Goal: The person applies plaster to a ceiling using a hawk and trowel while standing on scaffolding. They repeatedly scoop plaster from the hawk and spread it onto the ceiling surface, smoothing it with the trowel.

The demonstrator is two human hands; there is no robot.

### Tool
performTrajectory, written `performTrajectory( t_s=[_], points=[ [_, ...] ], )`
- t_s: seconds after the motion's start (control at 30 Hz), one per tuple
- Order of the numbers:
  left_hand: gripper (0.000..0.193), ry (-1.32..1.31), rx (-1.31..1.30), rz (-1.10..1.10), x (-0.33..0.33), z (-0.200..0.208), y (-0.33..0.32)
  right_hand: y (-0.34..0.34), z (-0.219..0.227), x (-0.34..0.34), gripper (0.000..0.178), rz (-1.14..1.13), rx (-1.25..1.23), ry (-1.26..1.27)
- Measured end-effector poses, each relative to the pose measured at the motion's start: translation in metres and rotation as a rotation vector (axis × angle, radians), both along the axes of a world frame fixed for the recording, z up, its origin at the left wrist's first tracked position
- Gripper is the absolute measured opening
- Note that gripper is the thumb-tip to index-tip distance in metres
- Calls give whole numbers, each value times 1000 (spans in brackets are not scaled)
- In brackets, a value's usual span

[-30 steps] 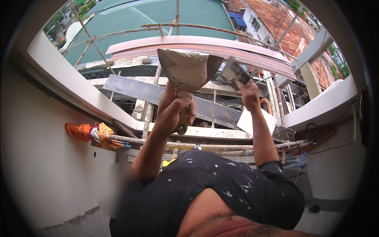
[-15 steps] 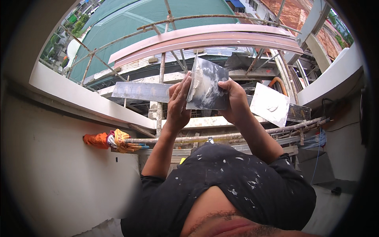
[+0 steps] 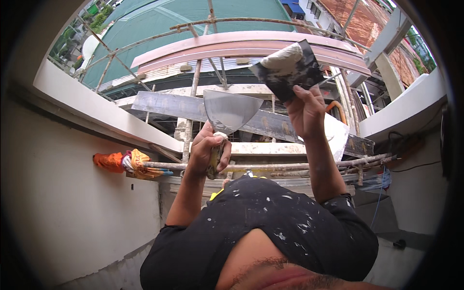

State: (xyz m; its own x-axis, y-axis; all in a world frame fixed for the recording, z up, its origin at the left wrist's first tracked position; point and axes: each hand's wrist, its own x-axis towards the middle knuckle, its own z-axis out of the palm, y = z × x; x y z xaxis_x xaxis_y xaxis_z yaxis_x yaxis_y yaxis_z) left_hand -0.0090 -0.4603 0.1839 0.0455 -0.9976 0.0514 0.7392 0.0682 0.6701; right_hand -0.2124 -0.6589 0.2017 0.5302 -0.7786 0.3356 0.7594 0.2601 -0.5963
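My left hand [image 3: 205, 153] is wrapped round the handle of a putty knife [image 3: 231, 112]. The broad, flared metal blade points up, and a dab of white paste sits where it meets the handle. Higher and to the right, my right hand [image 3: 308, 110] grips a thin black square plate [image 3: 295, 76] by its lower edge, thumb on the near face. White paste [image 3: 284, 59] is smeared thickly along the plate's upper left part, with thinner streaks below. Blade and plate are apart. Behind my right forearm stands a white square board [image 3: 336, 137], partly hidden.
Beyond my hands, a long grey plank [image 3: 169, 105] slants across the opening. Scaffold poles [image 3: 195, 92] and pinkish metal strips [image 3: 217, 50] stand farther out. A low horizontal pole [image 3: 285, 167] runs before my body, with an orange cloth bundle [image 3: 108, 163] at its left end.
My hands have moved apart. The black plate has gone up and right in my right hand and turned. My left hand has dropped lower, and the putty knife's blade now shows broadside.
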Motion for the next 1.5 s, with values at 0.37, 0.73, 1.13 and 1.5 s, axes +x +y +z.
performTrajectory(
  t_s=[0.37,0.73,1.13,1.5],
  points=[
    [64,98,-51,-66,-16,24,-6,31,-14,8,43,-148,-416,287],
    [66,1,-56,-85,-12,21,-5,9,14,-18,61,-277,-1240,634],
    [70,-131,-30,47,-9,9,-26,12,0,-9,24,-165,73,210],
    [67,-120,-153,83,-9,21,-35,-17,-42,-41,31,-192,-768,1270]
  ],
)
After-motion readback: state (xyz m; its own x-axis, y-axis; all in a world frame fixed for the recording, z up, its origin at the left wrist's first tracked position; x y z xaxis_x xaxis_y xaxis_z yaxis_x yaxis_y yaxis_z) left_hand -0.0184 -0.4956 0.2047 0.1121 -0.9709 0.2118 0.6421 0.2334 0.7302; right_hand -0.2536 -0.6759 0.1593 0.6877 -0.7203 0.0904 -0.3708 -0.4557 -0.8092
